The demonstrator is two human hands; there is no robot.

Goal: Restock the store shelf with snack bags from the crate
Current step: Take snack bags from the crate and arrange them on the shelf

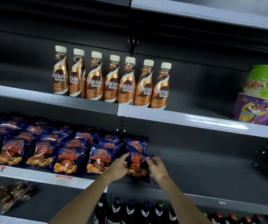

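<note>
A dark blue snack bag (137, 165) with red lettering stands at the right end of the snack row on the middle shelf (203, 188). My left hand (118, 167) holds its left edge with curled fingers. My right hand (156, 168) pinches its right edge near the top corner. Several identical blue snack bags (68, 159) fill the shelf to the left, in rows going back. The crate is out of view.
Several copper coffee bottles (110, 81) line the shelf above. Green and purple noodle tubs (259, 97) stack at the upper right. Dark bottles (130, 210) stand on the shelf below, and brown packets (8, 194) lie lower left. Bare shelf runs right of the held bag.
</note>
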